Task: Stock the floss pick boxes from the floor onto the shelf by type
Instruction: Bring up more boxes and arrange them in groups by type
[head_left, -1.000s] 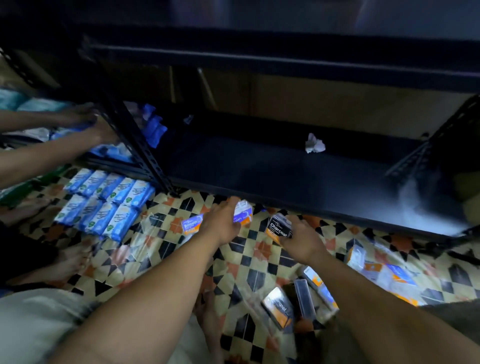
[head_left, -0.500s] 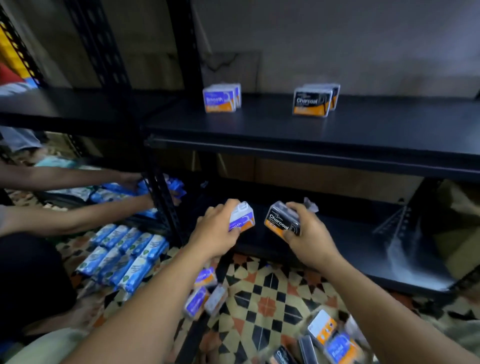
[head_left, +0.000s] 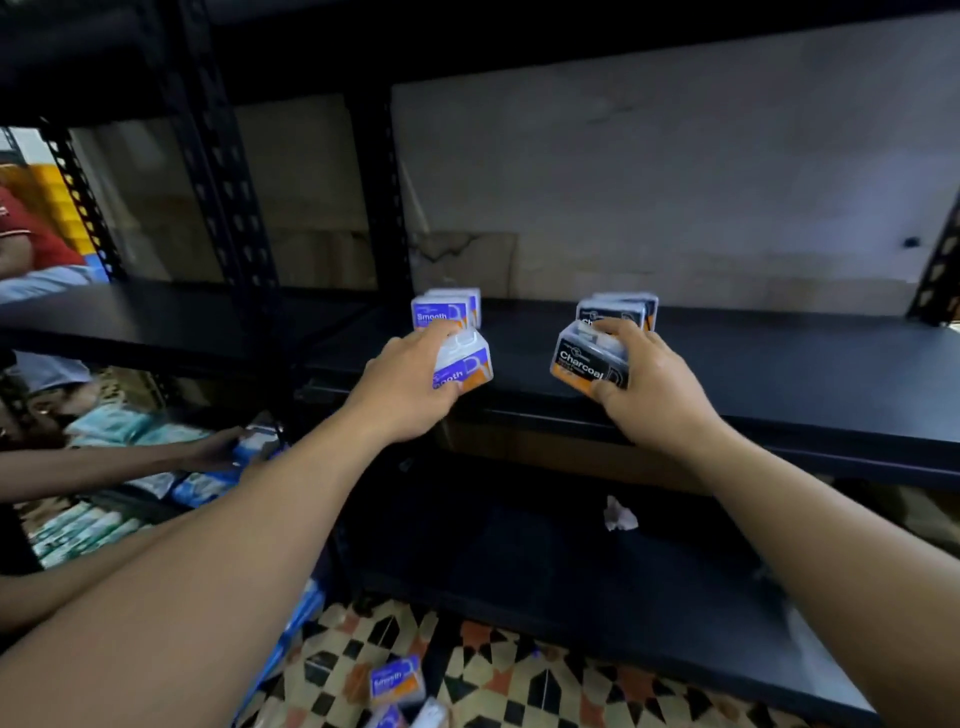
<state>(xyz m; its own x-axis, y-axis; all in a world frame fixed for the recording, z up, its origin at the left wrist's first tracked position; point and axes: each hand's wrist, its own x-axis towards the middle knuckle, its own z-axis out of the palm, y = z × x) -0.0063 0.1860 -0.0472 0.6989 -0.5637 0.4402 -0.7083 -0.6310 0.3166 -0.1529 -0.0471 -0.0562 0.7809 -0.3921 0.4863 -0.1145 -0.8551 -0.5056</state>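
Left hand (head_left: 410, 379) clamping Smooth box (head_left: 467, 366), right hand (head_left: 649, 384) clamping Charcoal box (head_left: 587, 361); labels facing viewer, long axes sideways, tilting. Smooth stack (head_left: 444, 309), Charcoal stack (head_left: 618, 309) standing just behind on shelf (head_left: 779, 374).

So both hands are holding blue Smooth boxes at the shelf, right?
Not quite. In the head view only the left hand holds a blue Smooth box; the right hand holds a black Charcoal box. Both are at the shelf, as you said.
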